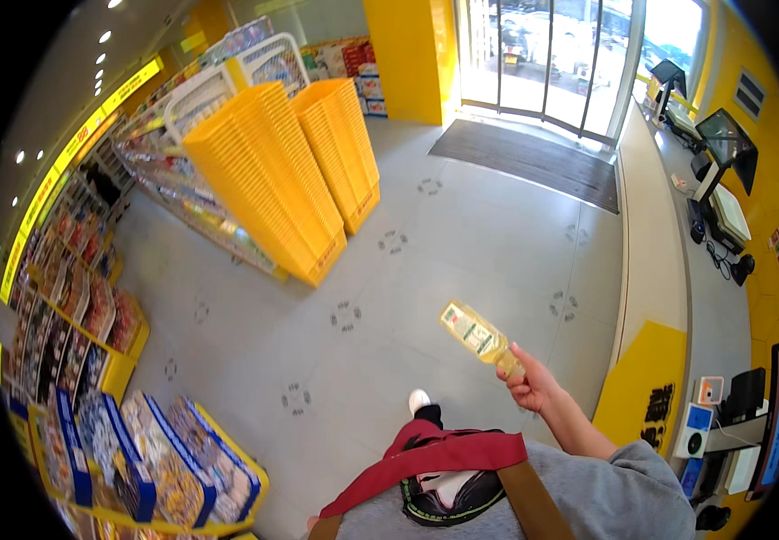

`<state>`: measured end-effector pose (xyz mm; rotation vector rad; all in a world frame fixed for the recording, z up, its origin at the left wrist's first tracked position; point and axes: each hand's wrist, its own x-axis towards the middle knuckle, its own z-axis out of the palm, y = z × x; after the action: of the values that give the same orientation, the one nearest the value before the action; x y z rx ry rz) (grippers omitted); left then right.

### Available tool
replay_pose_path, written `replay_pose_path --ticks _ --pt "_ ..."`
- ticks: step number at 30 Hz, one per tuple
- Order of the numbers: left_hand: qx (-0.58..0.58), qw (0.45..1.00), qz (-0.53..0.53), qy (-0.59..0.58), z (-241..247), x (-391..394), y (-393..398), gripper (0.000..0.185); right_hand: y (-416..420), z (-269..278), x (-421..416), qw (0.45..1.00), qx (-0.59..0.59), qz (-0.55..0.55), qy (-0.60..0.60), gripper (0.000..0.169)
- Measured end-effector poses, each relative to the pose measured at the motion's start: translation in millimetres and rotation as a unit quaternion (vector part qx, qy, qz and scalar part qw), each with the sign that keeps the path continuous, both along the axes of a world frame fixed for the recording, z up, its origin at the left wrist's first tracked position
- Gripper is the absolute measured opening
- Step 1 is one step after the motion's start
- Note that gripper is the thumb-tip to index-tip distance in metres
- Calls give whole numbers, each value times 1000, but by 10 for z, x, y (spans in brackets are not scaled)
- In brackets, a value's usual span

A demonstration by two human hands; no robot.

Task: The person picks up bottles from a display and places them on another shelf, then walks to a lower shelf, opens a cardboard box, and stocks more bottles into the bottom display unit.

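Note:
My right hand (526,383) grips a clear bottle of pale yellow liquid (476,333) by its capped neck. The bottle is tilted, its base pointing away from me to the upper left, and a white and green label with writing faces up. It is held in the air over the grey tiled floor (389,351), left of the checkout counter. My left hand is out of view. A red apron with brown straps (430,455) covers part of my grey shirt, and one white shoe (419,401) shows below.
Ahead stand two tall stacks of yellow shopping baskets (275,189) before a stocked shelf. Snack bins (160,466) are at the lower left. The counter (656,270) on the right carries scales and screens (727,148). A dark mat (528,162) lies at the glass doors (545,61).

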<state>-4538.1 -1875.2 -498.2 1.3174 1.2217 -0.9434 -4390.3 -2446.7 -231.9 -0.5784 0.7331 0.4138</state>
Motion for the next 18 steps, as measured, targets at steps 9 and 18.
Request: replay_pose_path --ticks 9,18 --pt "101 935 -64 -335 702 6367 -1467 17 -809 -44 2959 987 -118 -102 24 41" --pt "-308 847 -206 -382 2649 10215 -4785 49 -2000 596 6790 881 -454 25 -128 39"
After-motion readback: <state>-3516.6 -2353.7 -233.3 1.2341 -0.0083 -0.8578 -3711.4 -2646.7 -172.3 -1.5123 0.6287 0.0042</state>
